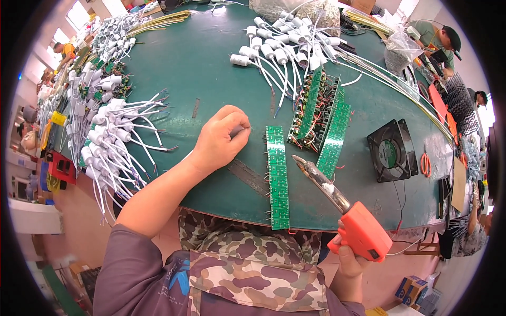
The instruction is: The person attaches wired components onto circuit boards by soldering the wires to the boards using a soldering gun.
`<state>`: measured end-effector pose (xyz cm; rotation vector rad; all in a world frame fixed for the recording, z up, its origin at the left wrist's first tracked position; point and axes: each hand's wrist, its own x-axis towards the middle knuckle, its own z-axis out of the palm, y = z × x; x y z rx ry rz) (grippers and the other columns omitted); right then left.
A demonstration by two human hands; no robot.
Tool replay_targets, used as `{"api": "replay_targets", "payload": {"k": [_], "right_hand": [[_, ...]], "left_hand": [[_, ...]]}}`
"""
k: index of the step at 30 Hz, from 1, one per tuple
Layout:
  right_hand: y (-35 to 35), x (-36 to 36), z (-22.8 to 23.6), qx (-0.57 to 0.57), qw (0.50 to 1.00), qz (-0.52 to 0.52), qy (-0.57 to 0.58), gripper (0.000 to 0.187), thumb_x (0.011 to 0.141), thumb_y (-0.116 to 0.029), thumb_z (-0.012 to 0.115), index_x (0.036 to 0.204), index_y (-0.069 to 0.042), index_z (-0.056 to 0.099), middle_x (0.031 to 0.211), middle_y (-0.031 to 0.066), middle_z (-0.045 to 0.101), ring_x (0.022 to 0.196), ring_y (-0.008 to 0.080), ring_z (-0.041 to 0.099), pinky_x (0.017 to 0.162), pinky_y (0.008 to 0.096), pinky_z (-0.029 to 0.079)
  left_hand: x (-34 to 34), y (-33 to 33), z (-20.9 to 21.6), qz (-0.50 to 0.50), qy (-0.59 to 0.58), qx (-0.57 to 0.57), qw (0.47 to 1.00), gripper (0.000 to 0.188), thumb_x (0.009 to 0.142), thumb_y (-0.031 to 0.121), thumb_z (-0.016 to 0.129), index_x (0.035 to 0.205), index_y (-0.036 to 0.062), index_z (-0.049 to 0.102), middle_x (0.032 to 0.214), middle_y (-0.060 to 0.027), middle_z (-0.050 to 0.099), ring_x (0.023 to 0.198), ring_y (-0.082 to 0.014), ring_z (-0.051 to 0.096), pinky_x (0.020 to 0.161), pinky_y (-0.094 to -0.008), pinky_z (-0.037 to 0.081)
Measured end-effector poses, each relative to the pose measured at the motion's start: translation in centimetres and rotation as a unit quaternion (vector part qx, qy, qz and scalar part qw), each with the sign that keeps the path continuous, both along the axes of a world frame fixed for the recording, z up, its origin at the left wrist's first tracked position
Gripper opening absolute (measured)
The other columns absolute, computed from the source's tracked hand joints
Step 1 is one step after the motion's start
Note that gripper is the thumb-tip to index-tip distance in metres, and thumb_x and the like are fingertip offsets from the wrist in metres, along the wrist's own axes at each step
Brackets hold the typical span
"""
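- Two clear plastic bags, one at the far edge [328,17] and one at far right [405,46], hold small pieces too fine to name.
- The right hand [351,259] has its fingers wrapped around the handle of the orange soldering gun [337,198], over the surface [179,68]; its long axis slants, tip pointing forward-left, near the circuit-board strip [278,179].
- The left hand [224,138] curls its fingers inward; cannot tell whether they pinch anything.
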<state>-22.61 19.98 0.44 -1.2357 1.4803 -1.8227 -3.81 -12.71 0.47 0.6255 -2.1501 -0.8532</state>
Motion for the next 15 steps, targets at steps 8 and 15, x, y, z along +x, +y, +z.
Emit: {"api": "replay_targets", "payload": {"k": [8,15], "right_hand": [[-1.6,-0.6,0.9,0.084,0.996,0.016,0.028,0.042,0.08,-0.006,0.072,0.117,0.007,0.057,0.107,0.0237,0.065,0.078,0.0208,0.064,0.065,0.0317,0.056],[-4.2,-0.8,1.1,0.05,0.997,0.042,0.052,0.044,0.081,-0.004,0.072,0.12,0.008,0.056,0.108,0.0242,0.065,0.079,0.0202,0.065,0.065,0.0307,0.055]], "left_hand": [[-1.6,-1.0,0.9,0.009,-0.078,-0.288,0.954,0.011,0.076,0.004,0.07,0.084,0.0071,0.063,0.097,-0.0053,0.064,0.081,-0.026,0.061,0.073,-0.0371,0.045],[-2.0,-1.3,0.1,-0.013,-0.081,-0.257,0.963,0.012,0.076,0.004,0.07,0.085,0.0073,0.062,0.098,-0.0052,0.065,0.082,-0.0257,0.061,0.074,-0.0376,0.045]]}}
